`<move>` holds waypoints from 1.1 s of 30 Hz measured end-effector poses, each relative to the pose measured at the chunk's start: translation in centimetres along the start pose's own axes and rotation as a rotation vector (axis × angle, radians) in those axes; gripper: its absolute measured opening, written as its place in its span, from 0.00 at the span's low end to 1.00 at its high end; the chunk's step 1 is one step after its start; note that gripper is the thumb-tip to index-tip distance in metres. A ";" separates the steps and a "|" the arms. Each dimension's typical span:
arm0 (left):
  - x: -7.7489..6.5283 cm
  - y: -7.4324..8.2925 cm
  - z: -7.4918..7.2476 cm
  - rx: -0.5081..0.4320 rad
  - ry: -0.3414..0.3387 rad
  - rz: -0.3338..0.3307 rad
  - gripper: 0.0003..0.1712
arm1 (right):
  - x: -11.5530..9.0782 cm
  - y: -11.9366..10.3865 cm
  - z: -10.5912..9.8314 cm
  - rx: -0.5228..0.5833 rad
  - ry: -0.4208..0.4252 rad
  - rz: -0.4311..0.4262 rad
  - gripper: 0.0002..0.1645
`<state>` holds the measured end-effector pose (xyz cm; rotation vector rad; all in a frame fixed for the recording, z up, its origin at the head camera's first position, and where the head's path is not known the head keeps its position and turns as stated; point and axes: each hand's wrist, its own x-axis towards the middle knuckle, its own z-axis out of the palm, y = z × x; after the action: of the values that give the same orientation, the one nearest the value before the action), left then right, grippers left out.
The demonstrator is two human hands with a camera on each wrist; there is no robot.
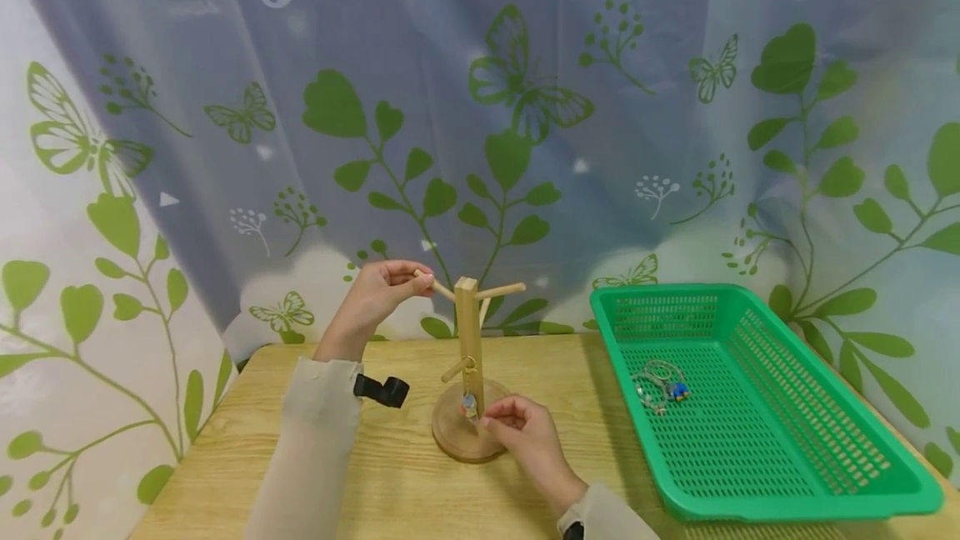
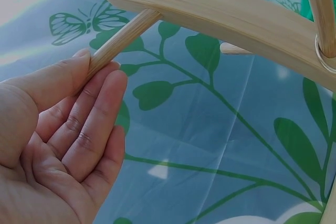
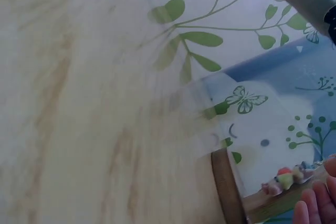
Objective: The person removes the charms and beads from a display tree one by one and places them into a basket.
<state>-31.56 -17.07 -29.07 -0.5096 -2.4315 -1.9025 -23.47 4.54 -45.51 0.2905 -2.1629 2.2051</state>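
Observation:
A wooden peg stand [image 1: 469, 323] with a round base stands on the table. My left hand [image 1: 386, 294] pinches the tip of its upper left peg [image 2: 118, 43] between thumb and fingers. From a ring on the lower peg [image 1: 454, 370] hangs a keychain with small colourful charms [image 1: 470, 405], lying against the post. In the right wrist view these charms [image 3: 286, 178] show pink, yellow and red. Beside their lower end in the head view is my right hand [image 1: 528, 436], fingers bent. Whether its fingertips grip the keychain or only come near it is unclear.
To the right stands a green plastic basket [image 1: 660, 473] with perforated walls. Inside it lie looped chains [image 1: 656, 377] with a small blue charm [image 1: 679, 391]. Behind the wooden table [image 1: 405, 473] hangs a leaf and butterfly patterned curtain [image 1: 420, 140].

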 end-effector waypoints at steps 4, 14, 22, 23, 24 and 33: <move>0.0 -0.1 0.0 -0.002 -0.004 0.010 0.15 | 0.4 0.9 0.2 -0.019 0.046 -0.040 0.11; -0.1 -0.1 0.0 0.000 0.000 0.006 0.16 | 1.0 1.9 1.0 -0.024 0.062 -0.030 0.13; 0.1 -0.2 0.2 -0.003 0.002 0.009 0.15 | 1.3 2.4 1.4 -0.049 0.065 -0.040 0.12; 0.1 -0.2 0.2 -0.005 0.002 0.009 0.15 | 1.3 2.6 1.4 -0.052 0.064 -0.035 0.12; 0.1 -0.2 0.2 -0.004 0.003 0.009 0.15 | 1.4 2.7 1.4 -0.055 0.065 -0.028 0.12; 0.1 -0.2 0.3 -0.032 0.006 0.014 0.16 | 1.7 3.4 1.7 -0.052 0.054 -0.014 0.11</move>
<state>-31.66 -16.85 -29.35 -0.5191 -2.3914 -1.9376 -25.54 2.56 -48.59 0.2408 -2.1793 2.1207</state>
